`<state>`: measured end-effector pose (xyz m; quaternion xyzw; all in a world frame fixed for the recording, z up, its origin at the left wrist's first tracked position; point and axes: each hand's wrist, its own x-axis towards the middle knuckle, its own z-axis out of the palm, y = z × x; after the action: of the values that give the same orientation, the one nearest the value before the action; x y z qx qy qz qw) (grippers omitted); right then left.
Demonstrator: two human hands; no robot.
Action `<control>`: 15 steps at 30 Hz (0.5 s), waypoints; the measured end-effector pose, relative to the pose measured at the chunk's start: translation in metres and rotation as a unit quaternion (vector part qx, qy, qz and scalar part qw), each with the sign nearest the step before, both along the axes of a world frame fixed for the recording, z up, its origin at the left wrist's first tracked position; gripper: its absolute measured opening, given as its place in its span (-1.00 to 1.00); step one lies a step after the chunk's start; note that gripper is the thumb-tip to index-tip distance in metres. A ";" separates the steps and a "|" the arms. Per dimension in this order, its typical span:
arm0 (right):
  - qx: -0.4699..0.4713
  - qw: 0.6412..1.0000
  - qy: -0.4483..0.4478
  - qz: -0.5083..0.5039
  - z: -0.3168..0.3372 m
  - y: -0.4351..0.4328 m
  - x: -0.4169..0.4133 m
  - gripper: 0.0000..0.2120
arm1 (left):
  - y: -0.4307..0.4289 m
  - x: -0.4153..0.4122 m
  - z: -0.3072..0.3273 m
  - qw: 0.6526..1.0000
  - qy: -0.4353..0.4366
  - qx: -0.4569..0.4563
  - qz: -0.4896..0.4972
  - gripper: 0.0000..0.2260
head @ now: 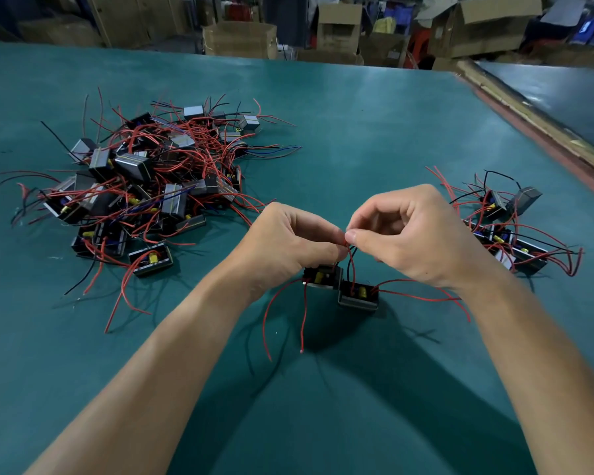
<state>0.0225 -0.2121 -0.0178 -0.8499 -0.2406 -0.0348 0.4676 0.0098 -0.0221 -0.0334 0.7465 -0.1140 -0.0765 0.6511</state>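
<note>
Two small black box-shaped modules with yellow parts and red and black wires sit in front of me on the green table: one module under my left hand, the other module just right of it. My left hand and my right hand meet above them, fingertips together. Both pinch the ends of thin red wires rising from the modules. Loose red wires trail from the modules toward me and to the right.
A big tangled pile of the same wired modules lies at the left. A smaller group of modules lies at the right. The green table ends at a wooden edge on the right. Cardboard boxes stand beyond.
</note>
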 end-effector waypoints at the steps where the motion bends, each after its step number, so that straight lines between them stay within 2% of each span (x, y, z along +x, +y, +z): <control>1: 0.000 1.000 0.001 0.000 0.000 0.000 0.000 -0.87 | 0.000 0.000 0.000 1.000 0.001 -0.002 -0.002 -0.86; 6: -0.009 1.000 0.008 0.000 0.000 0.000 0.000 -0.86 | 0.000 0.001 -0.001 1.000 -0.002 0.001 -0.008 -0.92; 15: 0.002 1.000 0.010 0.008 0.000 -0.002 0.000 -0.87 | 0.000 0.001 -0.002 1.000 -0.006 0.005 -0.019 -0.89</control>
<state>0.0230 -0.2138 -0.0178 -0.8475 -0.2423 -0.0228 0.4718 0.0109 -0.0217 -0.0350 0.7479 -0.1314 -0.0847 0.6452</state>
